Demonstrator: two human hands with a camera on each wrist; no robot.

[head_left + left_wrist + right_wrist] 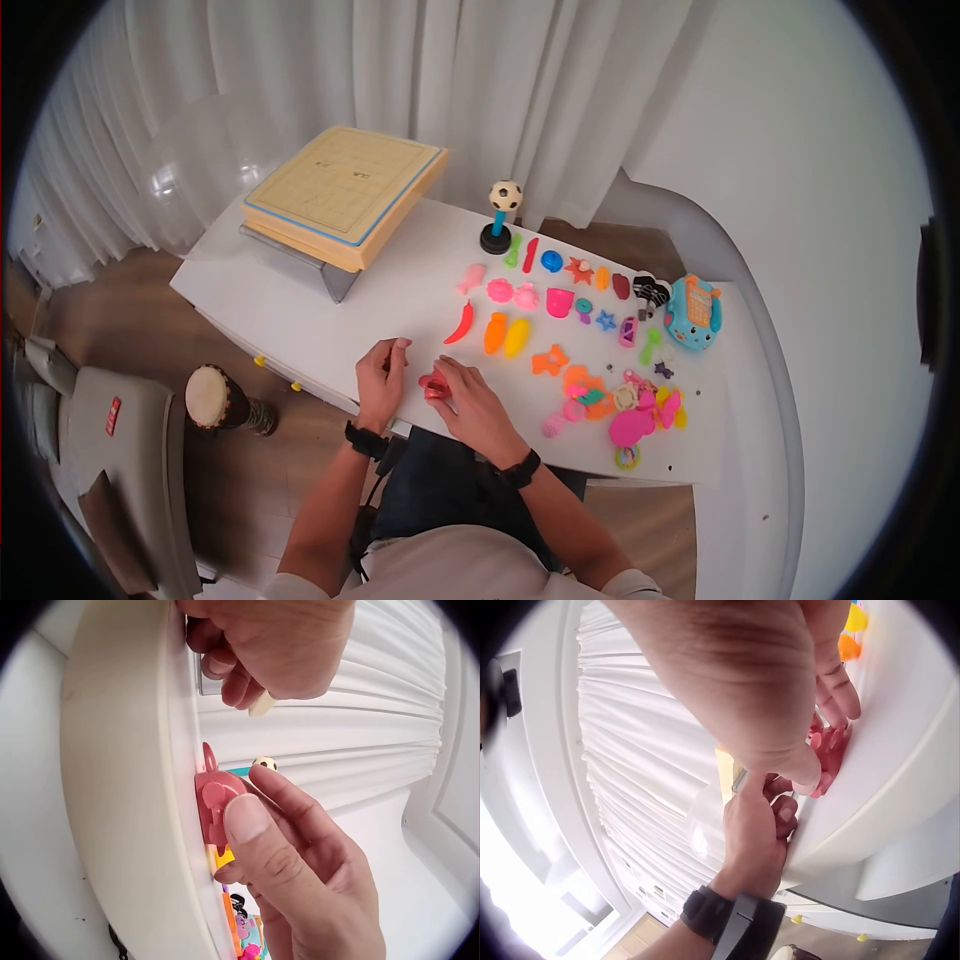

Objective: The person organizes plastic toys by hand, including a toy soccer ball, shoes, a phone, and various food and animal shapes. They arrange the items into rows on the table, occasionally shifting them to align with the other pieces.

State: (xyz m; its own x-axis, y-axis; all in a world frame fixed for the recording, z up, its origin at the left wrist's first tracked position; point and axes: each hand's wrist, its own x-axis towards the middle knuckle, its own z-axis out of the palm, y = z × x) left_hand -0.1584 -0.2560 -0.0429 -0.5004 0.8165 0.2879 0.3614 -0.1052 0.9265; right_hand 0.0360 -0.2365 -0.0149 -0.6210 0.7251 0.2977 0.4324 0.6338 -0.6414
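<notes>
A small red toy (435, 385) stands near the table's front edge, with my right hand (474, 408) around its right side. Seen from the left wrist, the thumb of my right hand (300, 862) lies against the red toy (217, 802) and the index finger reaches behind it. My left hand (381, 378) rests on the table just left of the toy, apart from it, its fingers loosely curled with nothing visible in them. From the right wrist, the left hand (756, 829) appears beyond the red toy (830, 757), which the right hand (757, 697) partly covers.
Rows of colourful toys, among them a red chili (459, 323) and a yellow piece (517, 338), cover the table's right part. A board box (340, 190) on a grey stand is at back left. Behind are a football figure (505, 197) and a toy phone (692, 312).
</notes>
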